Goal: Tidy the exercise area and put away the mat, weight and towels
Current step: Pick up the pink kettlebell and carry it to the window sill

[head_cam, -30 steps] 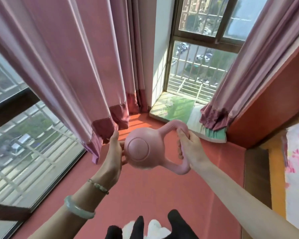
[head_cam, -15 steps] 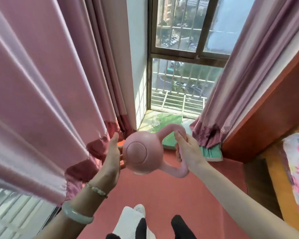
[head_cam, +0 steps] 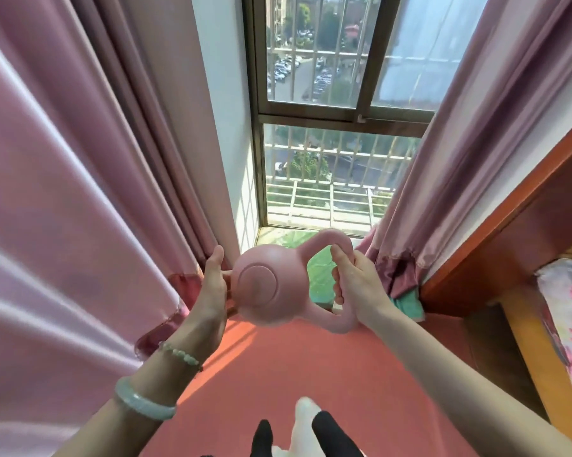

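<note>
2 hands hold 1 weight clear of the red floor covering (head_cam: pixel 294 374), in front of the barred window (head_cam: pixel 314 166). From left to right: a glossy pink satin curtain (head_cam: pixel 63 192) hangs at the left edge. The left hand (head_cam: pixel 212 291), with a pale green bangle and a bead bracelet on its wrist, lies flat against the side of the matte pink rounded kettlebell (head_cam: pixel 264 288). Its fingers are straight and its thumb points up, probably to brace the heavy body and stop it swinging. The kettlebell is tipped on its side, with the flat circular base facing the camera and the loop handle pointing right. The right hand (head_cam: pixel 353 285) curls round that handle, thumb over the top, and likely takes the main load. Further right, a green folded cloth (head_cam: pixel 408 306), possibly a towel, lies at the foot of the mauve right curtain (head_cam: pixel 459 143), beside a red-brown wooden frame (head_cam: pixel 509 239). The kettlebell's surface looks smooth, unmarked and uniformly pale pink, with 1 recessed ring on the base.
</note>
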Demonstrator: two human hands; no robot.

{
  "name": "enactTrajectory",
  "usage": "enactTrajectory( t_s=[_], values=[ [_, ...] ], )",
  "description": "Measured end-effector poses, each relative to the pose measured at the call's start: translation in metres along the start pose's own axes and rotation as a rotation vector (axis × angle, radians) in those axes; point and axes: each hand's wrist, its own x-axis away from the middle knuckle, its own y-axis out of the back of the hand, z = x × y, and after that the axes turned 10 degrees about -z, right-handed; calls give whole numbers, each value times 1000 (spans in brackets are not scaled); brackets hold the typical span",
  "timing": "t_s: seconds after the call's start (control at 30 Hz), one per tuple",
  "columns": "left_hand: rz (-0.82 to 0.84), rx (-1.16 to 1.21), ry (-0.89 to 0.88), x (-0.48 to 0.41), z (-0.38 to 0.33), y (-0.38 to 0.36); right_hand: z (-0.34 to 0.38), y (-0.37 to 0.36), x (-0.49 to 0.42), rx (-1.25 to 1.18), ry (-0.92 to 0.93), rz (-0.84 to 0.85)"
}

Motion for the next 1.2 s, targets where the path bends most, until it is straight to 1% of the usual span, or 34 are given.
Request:
enactTrajectory(
  t_s=[0.23, 0.47, 0.6, 0.8, 1.03, 1.2],
  values=[
    [34, -14, 62, -91, -28, -38, 10, -23, -96, 15, -23, 2],
    [47, -29, 65, -181, -71, -94, 32, -38, -213, 37, -29, 22],
    [28, -30, 63, -227, -91, -119, 50, -45, -269, 53, -30, 36],
    [15, -30, 72, -277, -112, -145, 58, -58, -326, 81, -30, 34],
    [95, -68, 131, -343, -126, -162, 55, -76, -384, 70, -80, -1],
    [120, -96, 177, -395, -133, -168, 53, -99, -427, 91, -115, -17]
  ],
)
